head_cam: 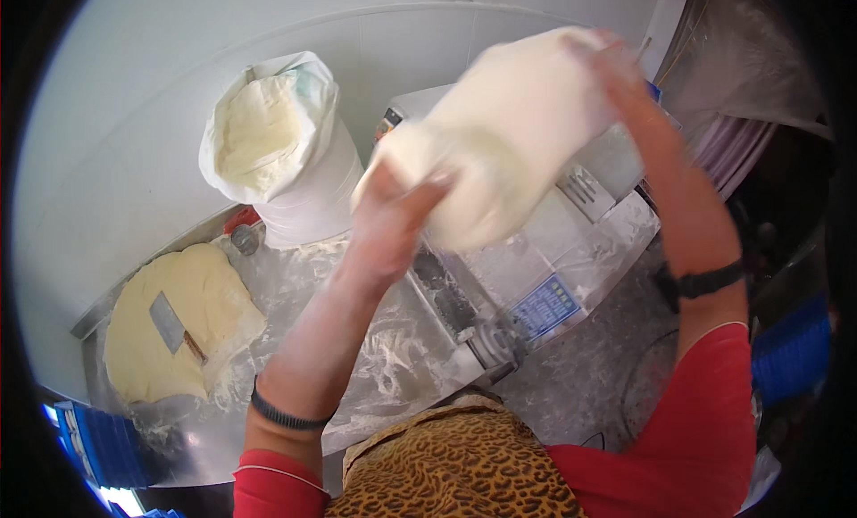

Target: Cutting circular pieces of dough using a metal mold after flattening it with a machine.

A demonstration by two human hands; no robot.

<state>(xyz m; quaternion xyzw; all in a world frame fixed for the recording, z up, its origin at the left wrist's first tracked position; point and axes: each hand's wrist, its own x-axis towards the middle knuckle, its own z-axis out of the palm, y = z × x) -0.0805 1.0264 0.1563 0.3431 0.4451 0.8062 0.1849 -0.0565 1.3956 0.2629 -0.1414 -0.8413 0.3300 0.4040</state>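
A long slab of pale dough (515, 110) is held up in the air, blurred by motion, above a flour-dusted machine (535, 230). My left hand (395, 217) grips its near left end, thumb on top. At the far right end my right hand (609, 63) has hold of the dough, though blur hides its fingers. The dough's near end sags in a rounded fold between my hands. Lower left, a larger mass of yellowish dough (187, 317) lies on the metal worktable (375, 357). A dough cutter with a broad metal blade (167, 322) and brown handle rests on it.
An open white sack of flour (308, 183) stands against the wall on the table. Beside its base is a small round metal object (244, 239). The machine bears a blue label (546, 307) with writing. Blue crates (107, 444) stand at lower left, more blue items (790, 351) at right.
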